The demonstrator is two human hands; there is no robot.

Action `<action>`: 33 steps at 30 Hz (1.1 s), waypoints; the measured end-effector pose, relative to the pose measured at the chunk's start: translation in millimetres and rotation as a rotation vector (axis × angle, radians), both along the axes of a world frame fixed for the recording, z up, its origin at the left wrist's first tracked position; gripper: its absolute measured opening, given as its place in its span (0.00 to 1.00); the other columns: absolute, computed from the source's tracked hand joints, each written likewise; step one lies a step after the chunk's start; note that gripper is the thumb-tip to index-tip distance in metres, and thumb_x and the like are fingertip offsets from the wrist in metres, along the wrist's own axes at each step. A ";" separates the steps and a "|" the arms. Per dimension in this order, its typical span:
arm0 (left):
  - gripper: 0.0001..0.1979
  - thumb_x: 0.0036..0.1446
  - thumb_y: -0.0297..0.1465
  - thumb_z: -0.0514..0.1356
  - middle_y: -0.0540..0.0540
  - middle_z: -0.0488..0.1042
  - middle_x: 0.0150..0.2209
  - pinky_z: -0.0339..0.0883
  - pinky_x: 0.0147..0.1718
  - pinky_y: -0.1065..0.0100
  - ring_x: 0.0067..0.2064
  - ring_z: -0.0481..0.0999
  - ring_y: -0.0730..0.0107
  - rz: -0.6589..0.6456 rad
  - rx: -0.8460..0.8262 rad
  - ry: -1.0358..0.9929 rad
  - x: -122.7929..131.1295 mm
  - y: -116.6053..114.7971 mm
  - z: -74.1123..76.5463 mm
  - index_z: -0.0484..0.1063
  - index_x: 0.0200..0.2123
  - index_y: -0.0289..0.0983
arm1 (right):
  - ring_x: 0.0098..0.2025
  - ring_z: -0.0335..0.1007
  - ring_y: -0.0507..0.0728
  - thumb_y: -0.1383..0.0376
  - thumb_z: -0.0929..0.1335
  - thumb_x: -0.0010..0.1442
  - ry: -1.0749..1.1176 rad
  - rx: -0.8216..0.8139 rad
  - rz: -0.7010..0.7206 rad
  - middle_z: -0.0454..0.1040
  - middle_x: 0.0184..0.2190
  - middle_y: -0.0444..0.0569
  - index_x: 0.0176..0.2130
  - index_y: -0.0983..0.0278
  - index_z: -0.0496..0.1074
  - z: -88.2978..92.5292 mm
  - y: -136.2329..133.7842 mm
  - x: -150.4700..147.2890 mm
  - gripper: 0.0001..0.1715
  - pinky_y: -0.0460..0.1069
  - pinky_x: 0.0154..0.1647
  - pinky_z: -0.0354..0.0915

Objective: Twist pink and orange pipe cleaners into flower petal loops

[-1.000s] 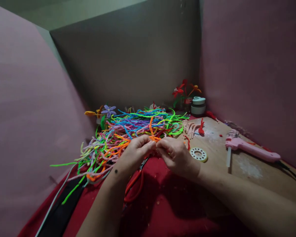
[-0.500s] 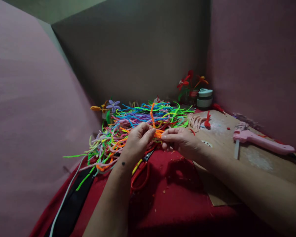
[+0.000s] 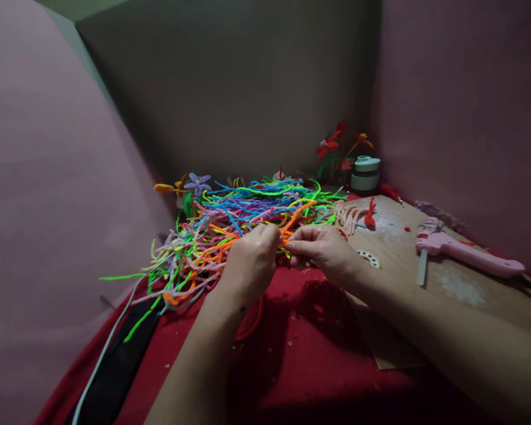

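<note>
An orange pipe cleaner (image 3: pixel 299 215) is pinched between my two hands, its free end slanting up to the right. My left hand (image 3: pixel 255 255) is closed on it, the back of the hand hiding most of the fingers. On the other side, my right hand (image 3: pixel 316 245) grips it with thumb and index finger. A large heap of coloured pipe cleaners (image 3: pixel 248 203) lies just behind both hands. Below my left wrist, the red handle of a pair of scissors (image 3: pixel 253 323) shows in part; the rest is covered by my arm.
A pink glue gun (image 3: pixel 478 257) lies on a brown board (image 3: pixel 402 236) at right, near a white holed piece (image 3: pixel 368 257). A lidded jar (image 3: pixel 366 175) and pipe-cleaner flowers (image 3: pixel 197 184) stand at the back. A white cable (image 3: pixel 110 354) crosses the red cloth (image 3: pixel 292 366) at left.
My left hand has turned over, its back now facing up. The orange pipe cleaner's free end has tipped from upright to slanting right. The left forearm now covers more of the scissors.
</note>
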State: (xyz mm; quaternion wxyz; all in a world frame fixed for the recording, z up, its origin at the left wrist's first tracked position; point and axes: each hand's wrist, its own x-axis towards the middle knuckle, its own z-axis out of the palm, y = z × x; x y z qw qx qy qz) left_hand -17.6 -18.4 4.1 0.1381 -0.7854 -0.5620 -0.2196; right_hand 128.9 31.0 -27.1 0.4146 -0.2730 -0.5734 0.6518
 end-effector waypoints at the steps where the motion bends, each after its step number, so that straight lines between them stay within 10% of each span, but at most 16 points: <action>1: 0.07 0.57 0.26 0.52 0.48 0.67 0.27 0.52 0.27 0.70 0.27 0.63 0.71 0.000 -0.015 0.013 0.2 -0.9 1.0 0.63 0.27 0.37 | 0.18 0.61 0.48 0.60 0.71 0.46 -0.015 0.020 -0.006 0.69 0.16 0.43 0.23 0.66 0.67 0.2 -0.7 -0.1 0.13 0.44 0.21 0.56; 13: 0.08 0.56 0.23 0.50 0.50 0.65 0.24 0.49 0.25 0.70 0.25 0.60 0.72 0.028 -0.054 0.008 -1.5 -5.9 6.0 0.62 0.26 0.38 | 0.35 0.61 0.56 0.67 0.66 0.57 -0.262 1.169 -0.572 0.69 0.28 0.51 0.34 0.64 0.77 7.1 -7.5 10.7 0.09 0.53 0.37 0.59; 16: 0.08 0.57 0.25 0.50 0.50 0.64 0.23 0.48 0.24 0.69 0.24 0.59 0.72 0.019 -0.040 -0.011 -0.3 -6.4 7.0 0.61 0.25 0.37 | 0.32 0.60 0.55 0.67 0.67 0.55 -0.321 1.065 -0.358 0.67 0.24 0.48 0.26 0.64 0.77 10.2 -1.5 10.2 0.09 0.51 0.34 0.58; 23: 0.10 0.58 0.31 0.52 0.50 0.68 0.23 0.55 0.25 0.73 0.25 0.64 0.74 -0.039 -0.136 -0.435 4.4 -7.6 12.6 0.67 0.26 0.36 | 0.22 0.61 0.49 0.62 0.71 0.48 -0.136 0.222 0.037 0.71 0.20 0.45 0.25 0.67 0.76 11.0 3.0 10.9 0.09 0.46 0.25 0.57; 33: 0.08 0.54 0.31 0.56 0.52 0.66 0.19 0.58 0.22 0.75 0.22 0.64 0.77 -0.107 -0.349 -0.845 -1.0 -11.4 25.5 0.67 0.24 0.35 | 0.22 0.67 0.50 0.62 0.72 0.46 0.091 0.002 0.167 0.74 0.20 0.46 0.25 0.68 0.75 13.0 4.8 12.2 0.09 0.46 0.27 0.63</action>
